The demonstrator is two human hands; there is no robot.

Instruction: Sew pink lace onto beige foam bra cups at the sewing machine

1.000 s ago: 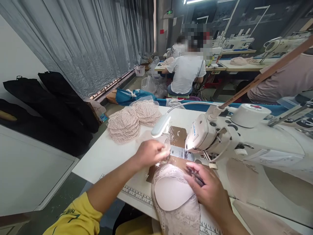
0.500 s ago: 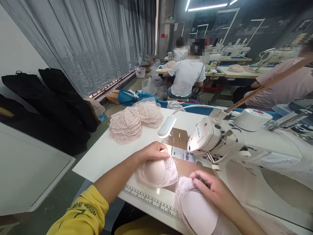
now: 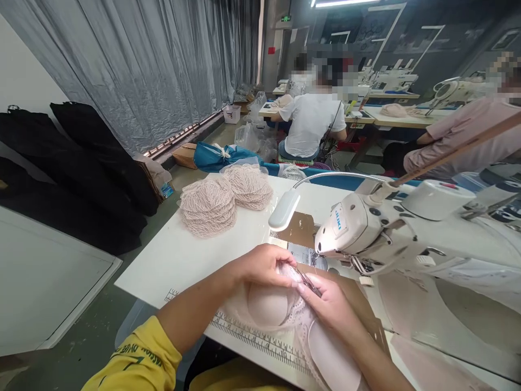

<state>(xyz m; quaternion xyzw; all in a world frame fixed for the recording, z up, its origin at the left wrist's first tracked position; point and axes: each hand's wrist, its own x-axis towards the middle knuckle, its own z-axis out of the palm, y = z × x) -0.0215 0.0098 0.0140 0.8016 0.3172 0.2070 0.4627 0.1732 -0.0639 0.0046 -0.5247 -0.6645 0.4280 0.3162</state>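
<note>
A pale pink bra (image 3: 268,307) with smooth moulded cups and lace edging lies at the table's front edge, beside a printed ruler strip. My left hand (image 3: 264,264) pinches the lace at the top of the left cup. In my right hand (image 3: 331,307) is a small pair of dark metal thread snips (image 3: 310,282), their tips against the lace by my left fingers. Whether the blades are closed on a thread is too small to tell. The right cup hangs partly under my right forearm.
A white JUKI sewing machine (image 3: 358,225) stands just right of my hands, with a lamp (image 3: 284,210) on a bent neck before it. Two stacks of lace pieces (image 3: 207,206) sit on the table's far left. Co-workers (image 3: 313,122) sit at machines beyond.
My hands have come together from apart. The right hand moved up and left, bringing the snips to the lace in my left hand. The two cups now lie closer.
</note>
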